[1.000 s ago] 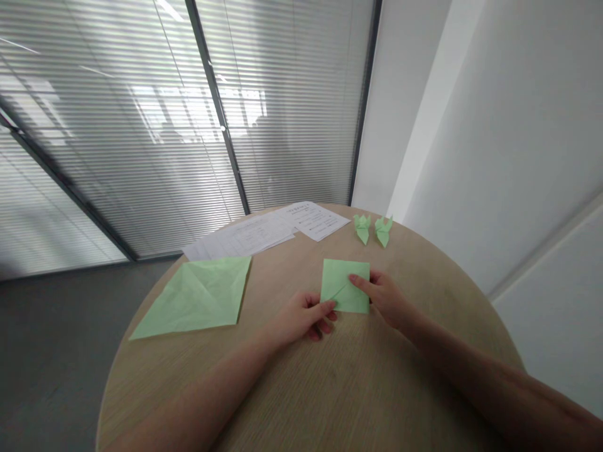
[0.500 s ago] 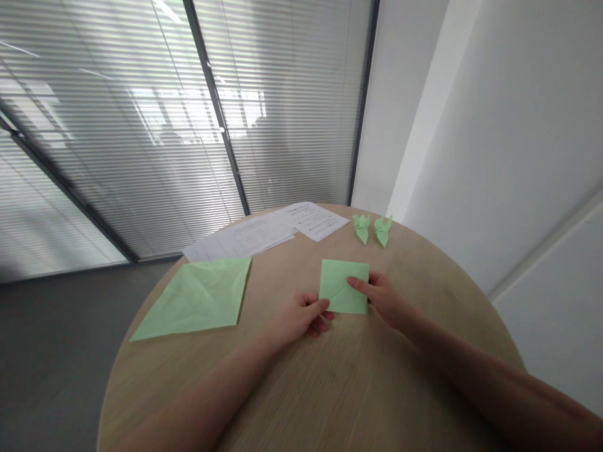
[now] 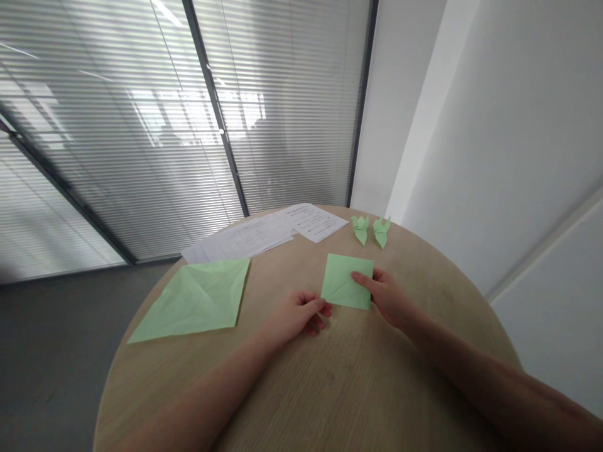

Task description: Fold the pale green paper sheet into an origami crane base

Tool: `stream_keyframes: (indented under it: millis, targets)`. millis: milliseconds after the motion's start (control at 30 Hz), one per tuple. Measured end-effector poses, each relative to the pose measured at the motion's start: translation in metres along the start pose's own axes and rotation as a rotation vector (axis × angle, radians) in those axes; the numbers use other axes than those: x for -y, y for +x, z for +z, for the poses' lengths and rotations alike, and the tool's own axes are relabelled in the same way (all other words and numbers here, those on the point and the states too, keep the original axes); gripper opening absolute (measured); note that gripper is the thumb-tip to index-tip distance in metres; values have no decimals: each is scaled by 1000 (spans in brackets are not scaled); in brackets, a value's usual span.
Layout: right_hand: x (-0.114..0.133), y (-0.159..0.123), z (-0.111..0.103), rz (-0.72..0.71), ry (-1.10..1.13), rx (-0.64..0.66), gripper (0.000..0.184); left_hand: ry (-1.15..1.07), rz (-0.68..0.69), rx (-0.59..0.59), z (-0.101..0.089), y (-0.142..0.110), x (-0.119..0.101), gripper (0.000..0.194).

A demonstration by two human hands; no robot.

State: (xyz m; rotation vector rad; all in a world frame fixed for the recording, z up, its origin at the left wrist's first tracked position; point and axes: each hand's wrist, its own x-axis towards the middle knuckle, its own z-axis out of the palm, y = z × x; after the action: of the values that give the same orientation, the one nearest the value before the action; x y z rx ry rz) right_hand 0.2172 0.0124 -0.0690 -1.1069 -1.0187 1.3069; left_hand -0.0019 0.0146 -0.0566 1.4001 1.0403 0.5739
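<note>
A small square of folded green paper (image 3: 342, 284), with a diagonal crease near its lower left, is held up over the table. My right hand (image 3: 384, 294) grips its right edge, thumb on the front face and fingers hidden behind. At the lower left corner, my left hand (image 3: 301, 314) has its fingers curled and its thumb against the paper's tip; the pinch there is small. Farther back stand two folded green paper figures (image 3: 360, 230) with pointed tips. To the left lies a large creased sheet of green paper (image 3: 198, 298).
A round wooden table (image 3: 330, 383) carries everything. Several printed white sheets (image 3: 249, 235) overlap along its far left edge. Behind are glass panels with blinds (image 3: 292, 125), and a white wall (image 3: 527, 125) rises on the right.
The folded square has shifted slightly right and away from me with my right hand. My left thumb, which lay over its lower left corner, now covers only the very tip.
</note>
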Motion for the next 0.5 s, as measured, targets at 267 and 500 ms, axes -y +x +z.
stream_keyframes:
  millis: [267,500]
  targets:
    - [-1,-1,1,-27,-39,17,49,-43,-2,-33,0,2,0,27]
    - [-1,-3,3,-55,-91,7,48,-45,-22,-68,1,0,-3,18]
